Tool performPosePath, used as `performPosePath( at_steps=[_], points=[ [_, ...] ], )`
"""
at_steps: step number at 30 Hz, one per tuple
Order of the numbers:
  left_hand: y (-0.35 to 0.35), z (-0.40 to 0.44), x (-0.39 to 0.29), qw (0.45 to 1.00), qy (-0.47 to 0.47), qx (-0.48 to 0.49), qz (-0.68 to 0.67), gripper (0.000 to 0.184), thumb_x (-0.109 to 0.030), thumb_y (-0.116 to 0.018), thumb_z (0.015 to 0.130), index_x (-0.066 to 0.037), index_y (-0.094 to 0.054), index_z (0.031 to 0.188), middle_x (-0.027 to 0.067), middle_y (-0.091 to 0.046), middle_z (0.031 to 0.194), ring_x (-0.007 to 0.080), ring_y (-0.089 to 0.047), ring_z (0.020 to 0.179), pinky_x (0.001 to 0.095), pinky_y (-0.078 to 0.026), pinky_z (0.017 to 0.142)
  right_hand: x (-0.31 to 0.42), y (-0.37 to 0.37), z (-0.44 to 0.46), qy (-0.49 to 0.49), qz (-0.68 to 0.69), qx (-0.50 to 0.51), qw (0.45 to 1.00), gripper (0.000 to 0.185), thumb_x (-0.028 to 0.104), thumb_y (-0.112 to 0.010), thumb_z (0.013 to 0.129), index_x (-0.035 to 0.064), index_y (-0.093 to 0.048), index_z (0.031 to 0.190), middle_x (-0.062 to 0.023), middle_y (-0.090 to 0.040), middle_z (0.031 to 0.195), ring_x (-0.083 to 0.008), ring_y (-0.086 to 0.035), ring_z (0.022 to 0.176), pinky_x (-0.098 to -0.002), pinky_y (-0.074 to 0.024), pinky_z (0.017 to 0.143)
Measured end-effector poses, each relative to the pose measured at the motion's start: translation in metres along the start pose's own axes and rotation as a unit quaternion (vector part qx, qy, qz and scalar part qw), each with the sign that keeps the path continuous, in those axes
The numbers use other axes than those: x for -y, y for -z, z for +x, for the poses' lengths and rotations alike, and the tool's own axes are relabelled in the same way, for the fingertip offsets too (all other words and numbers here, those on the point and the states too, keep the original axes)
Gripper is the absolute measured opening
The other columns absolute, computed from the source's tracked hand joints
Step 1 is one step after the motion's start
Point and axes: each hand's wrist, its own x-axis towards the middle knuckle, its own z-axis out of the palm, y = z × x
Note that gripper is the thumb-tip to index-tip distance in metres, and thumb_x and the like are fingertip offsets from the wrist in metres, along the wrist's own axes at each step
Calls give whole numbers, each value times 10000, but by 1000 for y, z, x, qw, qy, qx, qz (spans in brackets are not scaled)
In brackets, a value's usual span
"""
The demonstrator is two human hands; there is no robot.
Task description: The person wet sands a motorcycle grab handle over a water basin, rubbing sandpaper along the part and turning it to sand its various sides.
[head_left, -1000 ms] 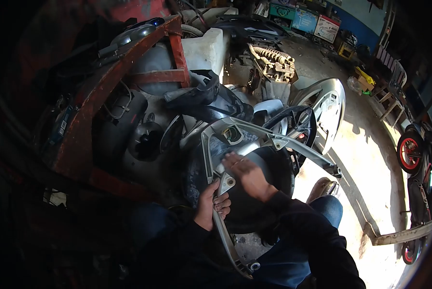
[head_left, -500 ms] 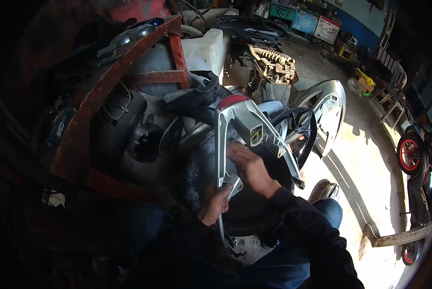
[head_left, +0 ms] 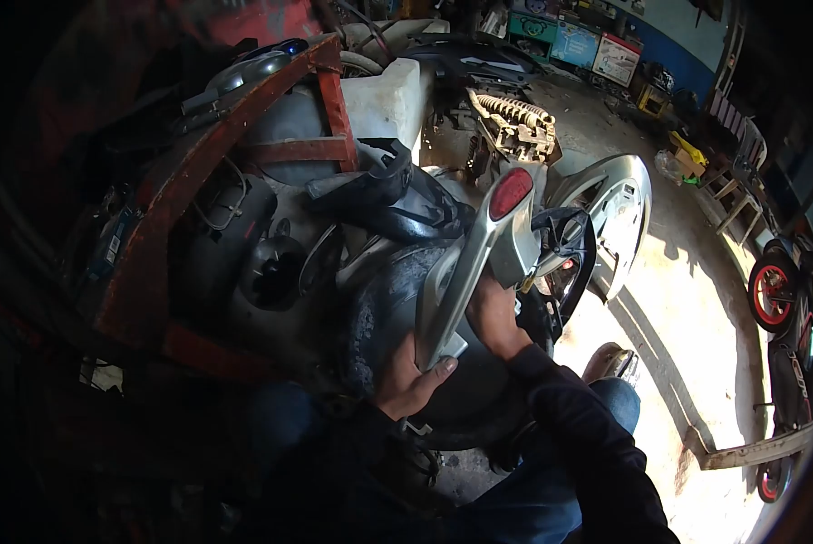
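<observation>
A silver motorcycle grab rail (head_left: 456,288) with a red reflector (head_left: 512,194) at its top end is tilted over a black tire (head_left: 397,317) between my knees. My left hand (head_left: 408,383) is closed around the rail's lower end, thumb along its near side. My right hand (head_left: 495,317) is on the far side of the rail, against the underside of the grey housing (head_left: 513,256) below the reflector. Its fingers are hidden there. A dark plastic fairing piece (head_left: 397,195) lies just beyond the tire.
To the left stands a rusty red metal frame (head_left: 216,127). Ahead are a spring shock absorber (head_left: 515,109) and a silver body panel (head_left: 619,218). A motorcycle with a red wheel (head_left: 771,290) and a wooden plank (head_left: 755,449) are on the right.
The grab rail has turned, so its two arms now overlap and the reflector has moved right. My right hand has shifted slightly right, its fingers going out of sight.
</observation>
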Motion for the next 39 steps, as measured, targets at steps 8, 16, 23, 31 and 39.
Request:
performPosePath(
  at_steps=[8,16,23,31,39],
  points=[
    [13,0,10,996,-21,26,83,434,-242,-725,876,0,-552,1191,133,-651,1056,213,-629,989,350,-478,880,6,11,14,79,114,9,990,623,36,-598,868,63,-406,1461,-167,-395,1511,-369,-331,1436,-465,-285,1172],
    [15,2,13,997,-12,31,72,416,-259,-716,882,-1,-571,1174,115,-665,1046,189,-634,977,337,-482,864,-1,13,7,51,79,5,996,582,62,-643,864,47,-478,1422,-174,-504,1423,-340,-380,1417,-456,-316,1159],
    [2,7,19,996,-48,-27,64,385,-279,-729,868,7,-586,1081,153,-674,922,242,-669,895,360,-498,800,-8,-15,-4,14,99,5,995,442,4,-553,868,11,-547,1310,-226,-591,1263,-404,-539,1212,-437,-435,1007],
    [10,20,30,982,-81,-61,158,382,-305,-754,840,1,-581,988,175,-667,814,324,-696,768,399,-515,669,-4,-9,1,-69,121,4,990,448,-10,-495,839,-10,-551,1283,-264,-579,1260,-454,-530,1192,-486,-445,982],
    [7,11,55,971,-85,-52,216,411,-372,-764,815,-27,-552,886,187,-632,692,420,-665,701,453,-507,606,-11,-16,-27,-52,132,-17,990,703,39,-562,822,-46,-339,1483,-255,-318,1547,-387,-293,1447,-414,-247,1175]
  ],
)
